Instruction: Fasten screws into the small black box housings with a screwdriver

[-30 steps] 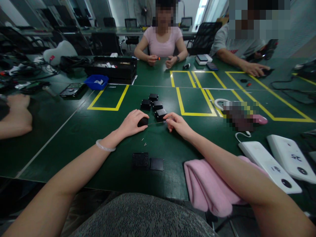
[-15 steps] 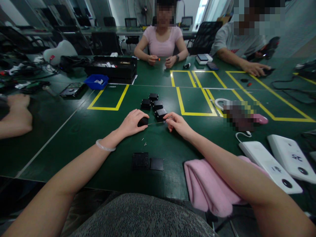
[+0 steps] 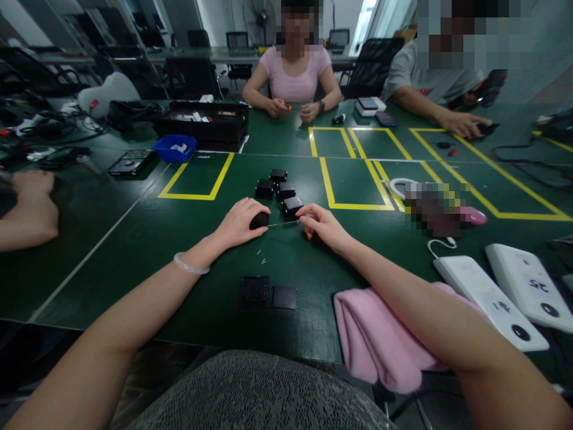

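Note:
My left hand (image 3: 242, 222) is closed around a small black box (image 3: 259, 221), its thumb and fingers on either side. From the right, a thin screwdriver (image 3: 283, 224) reaches the box's side, its shaft nearly level. My right hand (image 3: 320, 224) pinches the handle end, which the fingers mostly hide. Just beyond the hands, several similar black boxes (image 3: 285, 190) stand in a cluster. Nearer to me, a few tiny screws (image 3: 262, 261) lie on the green table. Below them are an open black case half (image 3: 255, 291) and a flat black cover (image 3: 285, 297), side by side.
A pink cloth (image 3: 376, 334) lies under my right forearm, with white power banks (image 3: 492, 301) beside it. Farther left are a blue tray (image 3: 175, 148) and a black bin (image 3: 201, 126). Co-workers sit across the table; another person's arm (image 3: 31, 209) rests at left.
Both my hands keep almost the same place, with the box and screwdriver still held. Across the table, the person in pink has shifted their hands slightly.

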`<state>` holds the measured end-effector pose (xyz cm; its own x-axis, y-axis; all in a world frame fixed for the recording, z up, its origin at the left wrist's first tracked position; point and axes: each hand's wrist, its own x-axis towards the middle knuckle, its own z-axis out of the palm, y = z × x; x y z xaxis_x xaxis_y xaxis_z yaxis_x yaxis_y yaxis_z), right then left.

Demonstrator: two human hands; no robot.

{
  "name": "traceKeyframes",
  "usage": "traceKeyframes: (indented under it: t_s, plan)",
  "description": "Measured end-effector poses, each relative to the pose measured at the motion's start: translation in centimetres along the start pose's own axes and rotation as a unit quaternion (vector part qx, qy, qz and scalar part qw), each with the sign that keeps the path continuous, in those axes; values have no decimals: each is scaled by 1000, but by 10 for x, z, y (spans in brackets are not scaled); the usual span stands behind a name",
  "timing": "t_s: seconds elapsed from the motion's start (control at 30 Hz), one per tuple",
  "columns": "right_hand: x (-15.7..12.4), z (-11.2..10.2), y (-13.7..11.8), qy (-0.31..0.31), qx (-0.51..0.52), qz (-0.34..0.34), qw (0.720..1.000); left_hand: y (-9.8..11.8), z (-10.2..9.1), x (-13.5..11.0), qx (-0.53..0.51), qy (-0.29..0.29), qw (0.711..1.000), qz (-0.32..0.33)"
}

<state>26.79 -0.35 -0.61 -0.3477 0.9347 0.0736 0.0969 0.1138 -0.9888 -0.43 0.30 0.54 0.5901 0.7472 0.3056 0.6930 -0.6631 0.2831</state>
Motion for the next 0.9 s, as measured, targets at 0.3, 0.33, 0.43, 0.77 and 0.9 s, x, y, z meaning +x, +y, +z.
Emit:
traceKeyframes:
  t_s: [0.3,0.33,0.43,0.77,0.9]
  plan:
    - [0,0,1,-6,15,0,1000,-1,1,0,1,5,1000,8]
    - [0,0,1,-2,8,-3,1000,-1,1,0,2,5,1000,8]
    - [0,-1,0,0,4,-3,1000,-1,2,0,3,6,1000,6]
    - [1,0,2,-9,19,1,1000,-2,1,0,5,10,1000,16]
    - [0,0,1,-2,11,1,1000,-2,1,0,6,4,1000,7]
